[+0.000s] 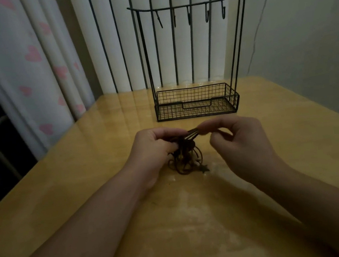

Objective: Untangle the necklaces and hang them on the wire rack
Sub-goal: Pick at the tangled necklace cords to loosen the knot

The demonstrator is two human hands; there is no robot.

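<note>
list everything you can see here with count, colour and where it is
necklaces: one tangled bunch, count unclear, dark brown cords, on the table between the hands
star pendant: 1, dark, at the bunch's near right edge
wire rack: 1, black, five bare hooks, far side of the table
table: 1, yellow wood
curtain: 1, white with pink hearts, left
left hand: 1, grips the bunch
right hand: 1, pinches cords pulled from its top

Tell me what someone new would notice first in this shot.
Both hands meet at the centre of the table: the left hand grips a dark tangle of necklaces while the right hand pinches cords pulled from it. Behind stands the black wire rack, its hooks bare.
</note>
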